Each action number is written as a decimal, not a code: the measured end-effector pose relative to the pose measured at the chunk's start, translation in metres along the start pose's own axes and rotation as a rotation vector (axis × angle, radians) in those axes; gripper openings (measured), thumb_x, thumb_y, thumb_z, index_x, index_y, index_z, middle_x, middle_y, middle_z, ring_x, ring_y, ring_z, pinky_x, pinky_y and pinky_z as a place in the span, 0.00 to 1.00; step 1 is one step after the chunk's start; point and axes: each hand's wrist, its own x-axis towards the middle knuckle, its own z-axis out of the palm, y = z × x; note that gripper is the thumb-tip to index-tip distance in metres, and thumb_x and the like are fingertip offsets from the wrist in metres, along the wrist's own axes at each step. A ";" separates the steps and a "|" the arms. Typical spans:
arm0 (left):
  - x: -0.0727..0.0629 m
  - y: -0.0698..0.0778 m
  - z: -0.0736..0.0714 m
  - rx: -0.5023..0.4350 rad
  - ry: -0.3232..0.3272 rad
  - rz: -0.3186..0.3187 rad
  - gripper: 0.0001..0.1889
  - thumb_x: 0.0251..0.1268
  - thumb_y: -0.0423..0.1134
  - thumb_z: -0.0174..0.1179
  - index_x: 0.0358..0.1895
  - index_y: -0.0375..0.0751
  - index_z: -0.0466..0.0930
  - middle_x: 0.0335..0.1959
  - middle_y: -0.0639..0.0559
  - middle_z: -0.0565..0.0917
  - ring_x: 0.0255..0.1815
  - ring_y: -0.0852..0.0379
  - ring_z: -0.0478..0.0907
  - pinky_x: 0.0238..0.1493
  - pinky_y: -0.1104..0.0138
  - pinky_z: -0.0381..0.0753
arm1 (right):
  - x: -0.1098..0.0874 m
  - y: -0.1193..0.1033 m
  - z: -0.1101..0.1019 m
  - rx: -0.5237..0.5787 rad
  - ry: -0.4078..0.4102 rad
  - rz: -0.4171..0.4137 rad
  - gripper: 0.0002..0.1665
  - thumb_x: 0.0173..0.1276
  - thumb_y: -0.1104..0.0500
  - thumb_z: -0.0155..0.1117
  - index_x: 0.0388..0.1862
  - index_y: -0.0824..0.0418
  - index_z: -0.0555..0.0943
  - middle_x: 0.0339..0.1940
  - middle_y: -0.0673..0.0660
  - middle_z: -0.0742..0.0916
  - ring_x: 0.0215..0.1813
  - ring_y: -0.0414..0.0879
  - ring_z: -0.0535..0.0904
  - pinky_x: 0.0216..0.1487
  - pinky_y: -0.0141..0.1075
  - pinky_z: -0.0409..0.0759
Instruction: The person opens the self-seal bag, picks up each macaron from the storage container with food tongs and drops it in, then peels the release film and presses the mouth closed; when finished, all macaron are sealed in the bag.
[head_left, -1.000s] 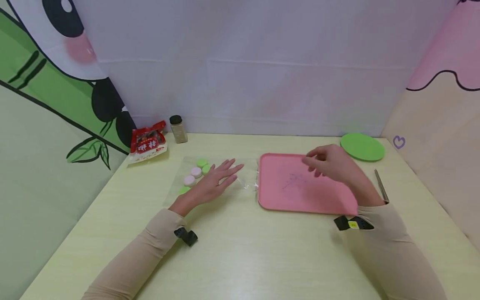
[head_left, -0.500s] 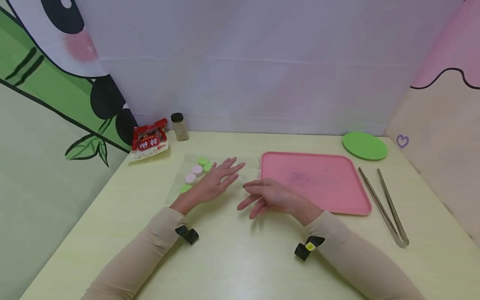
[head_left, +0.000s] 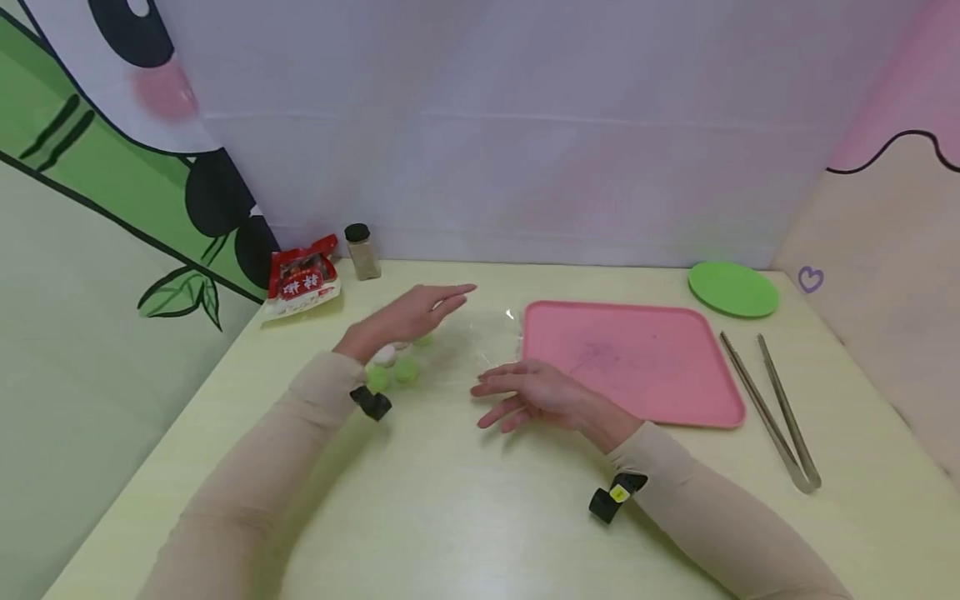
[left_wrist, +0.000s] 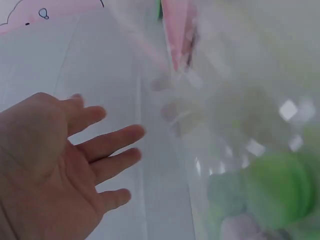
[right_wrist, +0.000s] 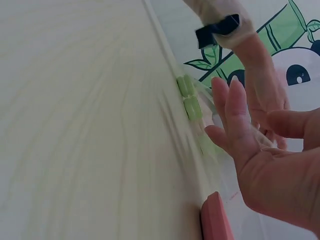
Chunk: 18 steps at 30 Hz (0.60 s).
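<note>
A clear plastic bag point(head_left: 487, 329) lies on the table, with several round green and pale pink pieces, macaron-like point(head_left: 407, 369), at its left end. My left hand point(head_left: 408, 315) hovers over the bag's far left part, fingers extended and holding nothing; its wrist hides some pieces. In the left wrist view, that palm point(left_wrist: 55, 160) faces the camera beside the blurred bag and a green piece point(left_wrist: 277, 190). At the bag's near right corner is my right hand point(head_left: 536, 396), fingers spread; whether it touches the bag I cannot tell. The right wrist view shows this hand point(right_wrist: 270, 165) without anything in its grip.
A pink tray point(head_left: 630, 362) lies right of the bag. Metal tongs point(head_left: 776, 417) rest beside it, jaws apart. Behind stands a green plate point(head_left: 733, 289), lying flat. At the back left are a red-and-white food packet point(head_left: 302, 279) and a black-capped jar point(head_left: 363, 252). A cloth backdrop borders the table.
My right hand has come left from above the tray to the bag's near corner, uncovering the tongs. Later my left hand lifts and shifts toward the back; the pieces now sit differently.
</note>
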 end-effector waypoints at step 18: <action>0.072 -0.059 -0.008 0.094 -0.277 -0.204 0.14 0.71 0.38 0.60 0.24 0.41 0.75 0.20 0.56 0.66 0.24 0.59 0.63 0.31 0.65 0.62 | -0.004 0.005 -0.003 -0.073 0.015 -0.025 0.31 0.78 0.58 0.57 0.72 0.74 0.65 0.66 0.65 0.79 0.49 0.56 0.87 0.44 0.42 0.86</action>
